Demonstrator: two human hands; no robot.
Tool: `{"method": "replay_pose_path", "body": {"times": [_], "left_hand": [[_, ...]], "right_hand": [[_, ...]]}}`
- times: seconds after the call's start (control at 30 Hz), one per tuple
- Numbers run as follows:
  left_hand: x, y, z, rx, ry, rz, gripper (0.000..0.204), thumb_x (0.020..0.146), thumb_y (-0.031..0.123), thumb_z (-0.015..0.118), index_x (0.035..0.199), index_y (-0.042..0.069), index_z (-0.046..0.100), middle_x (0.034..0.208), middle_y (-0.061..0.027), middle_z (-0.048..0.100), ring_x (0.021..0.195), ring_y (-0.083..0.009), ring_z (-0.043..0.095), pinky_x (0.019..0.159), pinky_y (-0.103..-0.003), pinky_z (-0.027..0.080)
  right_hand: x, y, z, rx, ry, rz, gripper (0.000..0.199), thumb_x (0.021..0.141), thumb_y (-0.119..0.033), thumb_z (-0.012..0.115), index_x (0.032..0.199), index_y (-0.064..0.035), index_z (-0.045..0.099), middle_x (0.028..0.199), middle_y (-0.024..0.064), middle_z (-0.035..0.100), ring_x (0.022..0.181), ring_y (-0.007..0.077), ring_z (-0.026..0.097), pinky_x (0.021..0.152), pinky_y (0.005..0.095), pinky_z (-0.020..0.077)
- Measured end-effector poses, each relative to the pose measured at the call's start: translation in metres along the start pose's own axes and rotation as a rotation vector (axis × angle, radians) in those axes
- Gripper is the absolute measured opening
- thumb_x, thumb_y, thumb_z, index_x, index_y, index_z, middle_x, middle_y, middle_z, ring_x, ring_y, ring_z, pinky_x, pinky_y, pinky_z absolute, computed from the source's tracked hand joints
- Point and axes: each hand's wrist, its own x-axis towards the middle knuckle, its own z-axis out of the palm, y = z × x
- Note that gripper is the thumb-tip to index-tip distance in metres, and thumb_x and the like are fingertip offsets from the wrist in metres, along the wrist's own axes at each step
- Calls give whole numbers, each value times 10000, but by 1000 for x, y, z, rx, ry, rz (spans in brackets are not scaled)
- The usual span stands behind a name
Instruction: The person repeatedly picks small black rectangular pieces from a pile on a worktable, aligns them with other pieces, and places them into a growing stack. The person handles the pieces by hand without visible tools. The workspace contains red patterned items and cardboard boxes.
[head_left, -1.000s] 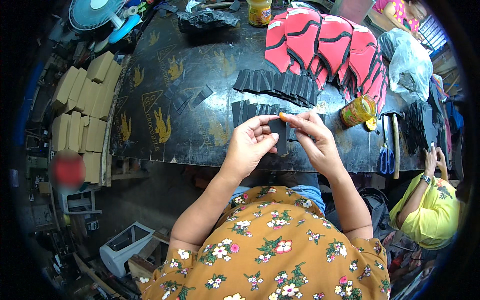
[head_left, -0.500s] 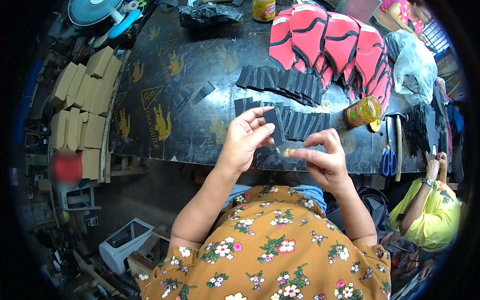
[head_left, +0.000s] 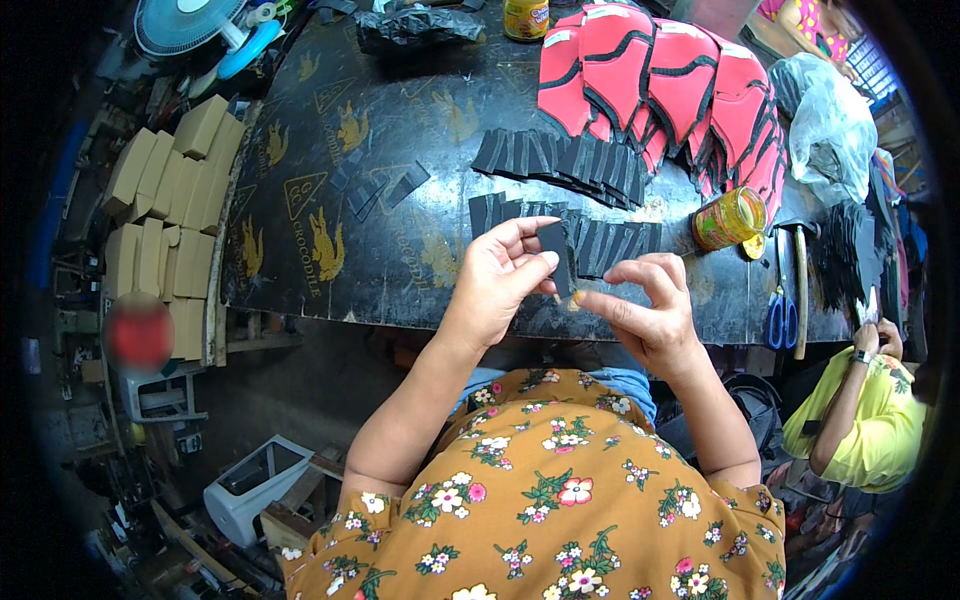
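My left hand (head_left: 495,283) pinches a small black rectangular strip (head_left: 555,250) between thumb and fingers, tilted upright over the table's near edge. Just right of it is my right hand (head_left: 655,310), fingers apart, one digit stretched toward the strip's lower end. Yellowish paste (head_left: 576,298) coats that fingertip, which is at or very near the strip; whether they touch I cannot tell. Beyond my hands lie two overlapping rows of black strips, a far row (head_left: 600,172) and a nearer row (head_left: 615,245) partly hidden by my left hand. An open jar (head_left: 722,220) with yellow paste leans to the right.
Pink-and-black cut pieces (head_left: 683,75) overlap at the back right beside a clear plastic bag (head_left: 830,130). Blue-handled scissors (head_left: 782,318) lie near the right edge. Loose black scraps (head_left: 385,190) sit left. Tan blocks (head_left: 160,180) are stacked off the left edge. A person in yellow (head_left: 868,420) works at right.
My left hand has shifted slightly right with the black strip. The paste-coated fingertip of my right hand is now closer to the strip's lower end.
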Motion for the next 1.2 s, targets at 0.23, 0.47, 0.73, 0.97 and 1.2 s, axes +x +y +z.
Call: {"method": "replay_pose_path", "body": {"times": [0.23,0.47,0.73,0.97,1.2], "left_hand": [[19,26,-61,446,322,342,263,1055,64,700,1312,11,718,1023,-5,730,866,-55,662,722,-228,554],[33,15,-77,821,193,243,307,981,38,761,1289,39,757,1024,17,679,867,-55,606,818,-236,538],[44,-5,-55,1156,343,459,303,906,31,781,1207,50,749,1044,-130,710,889,-266,694,851,-382,572],[41,41,-119,1494,685,765,249,887,35,798,1134,31,771,1067,-124,723,938,-265,715,866,-380,589],[47,54,-159,1501,546,524,265,900,58,808,1159,5,790,1084,-145,775,930,-261,761,874,-374,608]], "right_hand": [[-39,14,4,87,90,296,436,757,82,722,1149,-92,802,1088,111,664,997,316,632,900,419,514],[-73,30,19,72,171,481,455,855,42,740,1303,-37,728,1165,168,664,1087,340,645,980,419,520],[-71,28,21,68,164,483,471,849,35,755,1313,-42,723,1169,170,658,1096,343,642,989,427,523],[-73,31,20,73,156,474,460,854,38,751,1307,-35,724,1188,165,663,1103,334,646,993,418,525],[-64,35,-4,85,212,514,414,879,32,751,1290,-13,725,1193,149,676,1129,290,653,994,389,536]]}}
